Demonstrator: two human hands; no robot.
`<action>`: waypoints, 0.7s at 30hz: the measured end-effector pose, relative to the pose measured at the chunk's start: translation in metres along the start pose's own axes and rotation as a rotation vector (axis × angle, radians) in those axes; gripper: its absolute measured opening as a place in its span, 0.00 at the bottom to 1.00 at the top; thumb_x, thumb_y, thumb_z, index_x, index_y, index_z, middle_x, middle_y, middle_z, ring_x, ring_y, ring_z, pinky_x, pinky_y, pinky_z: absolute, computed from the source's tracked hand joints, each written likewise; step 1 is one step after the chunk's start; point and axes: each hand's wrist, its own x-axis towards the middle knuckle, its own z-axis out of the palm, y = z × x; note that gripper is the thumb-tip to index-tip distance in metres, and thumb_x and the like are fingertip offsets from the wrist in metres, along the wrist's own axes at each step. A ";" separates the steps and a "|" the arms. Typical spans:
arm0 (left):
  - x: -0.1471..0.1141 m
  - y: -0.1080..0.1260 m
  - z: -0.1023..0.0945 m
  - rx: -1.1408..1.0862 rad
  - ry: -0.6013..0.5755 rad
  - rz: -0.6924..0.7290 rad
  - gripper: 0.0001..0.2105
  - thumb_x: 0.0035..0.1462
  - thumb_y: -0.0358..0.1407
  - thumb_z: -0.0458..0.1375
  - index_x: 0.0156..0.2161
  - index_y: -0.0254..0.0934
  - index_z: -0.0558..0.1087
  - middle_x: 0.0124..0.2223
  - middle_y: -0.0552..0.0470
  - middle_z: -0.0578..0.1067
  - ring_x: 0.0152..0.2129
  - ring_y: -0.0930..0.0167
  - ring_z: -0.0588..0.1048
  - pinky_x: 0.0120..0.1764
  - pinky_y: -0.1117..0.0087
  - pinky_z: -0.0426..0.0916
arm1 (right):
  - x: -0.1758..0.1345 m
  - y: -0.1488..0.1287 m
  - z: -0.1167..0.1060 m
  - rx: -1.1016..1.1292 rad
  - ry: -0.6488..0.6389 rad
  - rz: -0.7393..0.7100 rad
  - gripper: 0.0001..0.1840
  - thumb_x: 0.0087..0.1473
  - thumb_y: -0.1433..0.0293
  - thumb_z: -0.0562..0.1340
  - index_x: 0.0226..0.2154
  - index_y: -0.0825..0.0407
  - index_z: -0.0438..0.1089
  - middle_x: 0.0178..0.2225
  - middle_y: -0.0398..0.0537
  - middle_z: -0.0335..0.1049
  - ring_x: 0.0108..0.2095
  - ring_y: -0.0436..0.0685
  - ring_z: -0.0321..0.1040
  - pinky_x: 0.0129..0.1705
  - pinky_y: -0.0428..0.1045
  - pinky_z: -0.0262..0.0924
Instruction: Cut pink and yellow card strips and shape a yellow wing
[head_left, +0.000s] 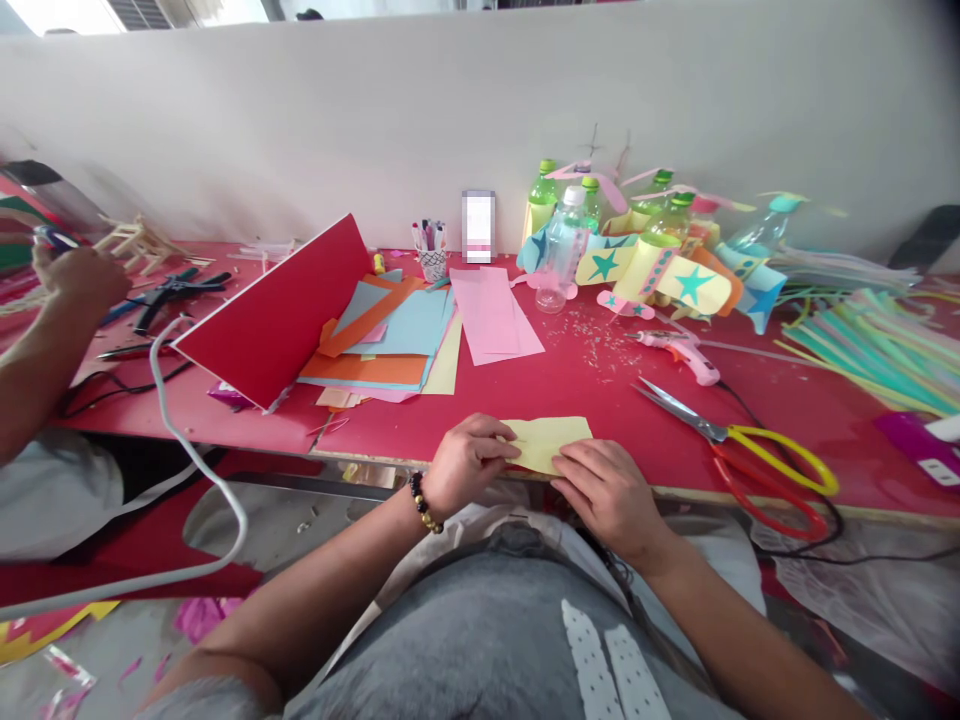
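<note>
A small piece of yellow paper (pixel 544 437) lies at the front edge of the red table, between my two hands. My left hand (pixel 472 460) has its fingers closed on the paper's left end. At the right end, my right hand (pixel 607 492) grips the near edge, thumb side down. The fingertips partly cover the paper's near edge. Ahead of it lie pink paper strips (pixel 491 315), and a stack of blue, orange and yellow sheets (pixel 405 325) sits farther left. Scissors (pixel 739 440) with yellow and red handles rest to the right of my right hand.
A pink glue gun (pixel 682 352) lies at the right, before several bottle-and-paper airplanes (pixel 652 270). A red board (pixel 281 315) leans at the left, near a grey cable (pixel 217 485). Pens stand in a cup (pixel 433 262). Another person's hand (pixel 82 275) works at the far left.
</note>
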 end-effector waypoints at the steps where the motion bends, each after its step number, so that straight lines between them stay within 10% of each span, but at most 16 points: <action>1: -0.001 0.000 -0.001 0.035 -0.001 0.016 0.09 0.52 0.25 0.58 0.33 0.40 0.79 0.38 0.50 0.77 0.36 0.71 0.74 0.40 0.69 0.71 | 0.001 -0.001 0.000 0.000 0.004 0.007 0.10 0.57 0.70 0.58 0.41 0.53 0.71 0.41 0.53 0.72 0.44 0.61 0.64 0.47 0.58 0.57; 21: -0.022 -0.001 -0.003 0.084 0.124 0.041 0.08 0.58 0.30 0.55 0.32 0.38 0.77 0.34 0.50 0.78 0.31 0.74 0.75 0.36 0.73 0.70 | 0.012 -0.006 0.000 -0.069 -0.019 -0.105 0.11 0.57 0.74 0.56 0.41 0.54 0.71 0.39 0.53 0.74 0.41 0.60 0.66 0.45 0.56 0.56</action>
